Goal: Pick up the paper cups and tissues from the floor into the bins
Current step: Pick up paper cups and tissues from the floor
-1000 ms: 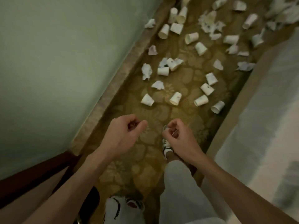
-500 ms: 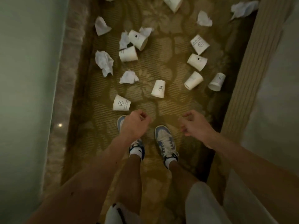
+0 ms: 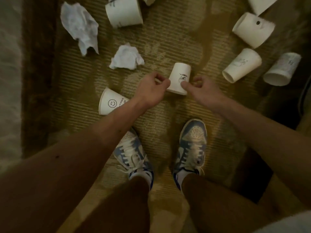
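Observation:
A white paper cup (image 3: 179, 76) lies on the patterned carpet just ahead of my shoes. My right hand (image 3: 201, 90) pinches its lower rim, thumb on the front and fingers curled behind its right side. My left hand (image 3: 151, 89) is at the cup's left edge with its fingers curled and nothing visible inside them. A smiley-face cup (image 3: 110, 103) lies under my left wrist. A crumpled tissue (image 3: 127, 57) and a larger tissue (image 3: 80, 26) lie to the upper left. No bin is in view.
More cups lie around: one at the top (image 3: 124, 11) and three at the right (image 3: 253, 29), (image 3: 242, 67), (image 3: 282, 69). My two blue-and-white shoes (image 3: 191, 145) stand on the carpet. A pale skirting (image 3: 9, 81) runs along the left.
I have bent much lower, so the floor fills the view. Both hands dropped forward to the middle cup, and my right hand has taken hold of it.

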`<state>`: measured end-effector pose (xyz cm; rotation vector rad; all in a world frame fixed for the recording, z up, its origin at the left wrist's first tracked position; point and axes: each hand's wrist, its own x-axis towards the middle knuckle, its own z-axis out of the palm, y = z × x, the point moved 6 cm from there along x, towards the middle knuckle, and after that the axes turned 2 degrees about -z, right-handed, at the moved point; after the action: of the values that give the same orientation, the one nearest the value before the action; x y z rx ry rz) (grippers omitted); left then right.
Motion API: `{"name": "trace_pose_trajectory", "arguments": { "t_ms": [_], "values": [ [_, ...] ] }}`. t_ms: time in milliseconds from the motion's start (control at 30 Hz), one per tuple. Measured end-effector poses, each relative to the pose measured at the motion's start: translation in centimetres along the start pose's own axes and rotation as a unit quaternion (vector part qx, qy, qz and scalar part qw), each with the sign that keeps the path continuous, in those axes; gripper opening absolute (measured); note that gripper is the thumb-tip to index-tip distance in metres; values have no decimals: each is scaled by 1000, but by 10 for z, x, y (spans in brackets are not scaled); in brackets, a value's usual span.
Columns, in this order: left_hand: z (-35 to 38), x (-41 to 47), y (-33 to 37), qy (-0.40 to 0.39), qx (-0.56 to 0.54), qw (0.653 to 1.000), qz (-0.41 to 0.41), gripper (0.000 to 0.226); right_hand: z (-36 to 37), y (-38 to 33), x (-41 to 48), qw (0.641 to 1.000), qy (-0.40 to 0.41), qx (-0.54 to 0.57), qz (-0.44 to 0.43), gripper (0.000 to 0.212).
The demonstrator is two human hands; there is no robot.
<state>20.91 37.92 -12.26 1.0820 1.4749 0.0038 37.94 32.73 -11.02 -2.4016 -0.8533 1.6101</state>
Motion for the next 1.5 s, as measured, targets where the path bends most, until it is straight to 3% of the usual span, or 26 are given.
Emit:
{"name": "trace_pose_trajectory", "arguments": {
  "t_ms": [100, 267, 367, 500, 633, 767, 867, 967, 1033, 1133, 1300, 1500],
  "values": [
    [2, 27, -5, 13, 42, 999, 27, 22, 2, 4, 36, 1000, 17, 2, -4, 80],
    [3, 55, -15, -8, 37, 998, 51, 46, 19, -1, 69, 998, 19, 18, -57, 79],
    [-1, 58, -13, -6, 47, 996, 81, 36, 28, -7, 78, 995, 16, 37, -91, 73],
    [-13, 47, -6, 56, -7, 987, 150, 24, 39, -20, 87, 989, 31, 49, -135, 59],
    [-37, 40, 7, 104, 2, 977, 185, 23, 48, -53, 92, 982, -1, 96, -163, 52],
    [-76, 37, 6, 132, 6, 965, 225, 19, 57, -84, 93, 970, -44, 87, -223, 31],
    [-106, 41, -5, 214, 76, 952, 206, 36, 66, -97, 92, 965, -66, 84, -241, 31],
    [-111, 56, -25, 170, 160, 962, 141, 59, 77, -104, 92, 962, -82, 84, -247, 27],
    [-108, 66, -35, 151, 212, 960, 104, 60, 82, -104, 94, 962, -87, 96, -241, 35],
    [-95, 72, -33, 157, 281, 937, 136, 57, 82, -100, 98, 965, -85, 90, -231, 43],
    [-70, 66, -34, 175, 465, 831, 252, 50, 68, -88, 105, 971, -49, 40, -232, 57],
    [-75, 55, -34, 198, 396, 829, 342, 24, 65, -84, 109, 972, -45, 24, -230, 67]
  ]
}}
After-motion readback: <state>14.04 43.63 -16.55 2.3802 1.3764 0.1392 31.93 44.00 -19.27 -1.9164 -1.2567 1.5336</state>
